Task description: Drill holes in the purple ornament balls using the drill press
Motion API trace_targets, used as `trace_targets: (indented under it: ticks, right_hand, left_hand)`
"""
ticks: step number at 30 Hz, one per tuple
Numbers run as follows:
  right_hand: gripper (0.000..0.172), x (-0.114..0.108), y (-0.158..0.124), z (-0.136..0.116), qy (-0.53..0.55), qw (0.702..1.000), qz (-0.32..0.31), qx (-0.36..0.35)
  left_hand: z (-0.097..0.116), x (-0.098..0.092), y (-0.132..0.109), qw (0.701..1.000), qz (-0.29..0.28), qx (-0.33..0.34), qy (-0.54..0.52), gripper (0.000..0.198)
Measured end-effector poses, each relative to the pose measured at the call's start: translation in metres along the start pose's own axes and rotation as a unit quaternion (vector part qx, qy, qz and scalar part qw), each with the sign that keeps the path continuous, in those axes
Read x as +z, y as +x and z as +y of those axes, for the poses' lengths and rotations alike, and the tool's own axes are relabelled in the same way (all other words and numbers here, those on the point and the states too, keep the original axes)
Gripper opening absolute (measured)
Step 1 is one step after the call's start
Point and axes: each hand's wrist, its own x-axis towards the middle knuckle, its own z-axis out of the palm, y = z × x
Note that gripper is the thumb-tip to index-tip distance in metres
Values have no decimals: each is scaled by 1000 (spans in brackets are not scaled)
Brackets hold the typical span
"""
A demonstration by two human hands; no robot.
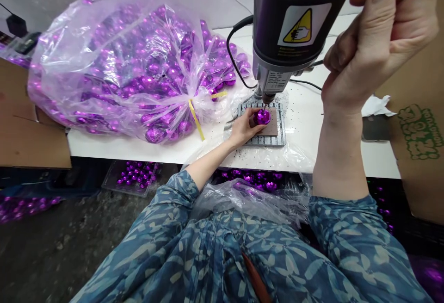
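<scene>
My left hand [245, 128] grips a shiny purple faceted ball [262, 116] between thumb and fingers. The ball rests on a small brown board [272, 129] on the slotted metal base [280, 140] of a bench drill press [291, 21]. The drill's bit [265, 106] comes down at the top of the ball; whether it is inside cannot be made out. Raised at the right of the machine, my right hand [378, 39] is closed around the feed lever [317, 63], most of which the fingers hide.
A large clear bag [121, 71] of purple balls, tied with a yellow strip [196, 120], fills the table's left. Dark shavings surround the base. Cardboard boxes [31, 113] flank both sides; a phone [375, 128] and tissue [378, 106] lie right. More balls [270, 185] sit below the table edge.
</scene>
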Motion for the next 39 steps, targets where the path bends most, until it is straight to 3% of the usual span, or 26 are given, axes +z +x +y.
trace_targets:
  ticks: [14,22,28,39]
  right_hand:
    - [41,-27,-40,7,-13,998,-12,-65]
    - [39,-36,-55,30,15,992,28,-118]
    - [28,-35,-66,27,17,990,37,-135]
    - [53,-39,-77,21,-83,991,38,-100]
  left_hand:
    - [-9,3,1,999,6,26,-30,58]
    - [-10,2,1,999,0,18,-44,59]
    - [-9,2,1,999,-1,17,-37,58]
    - [-1,-1,-2,1000,-6,-2,-18,59]
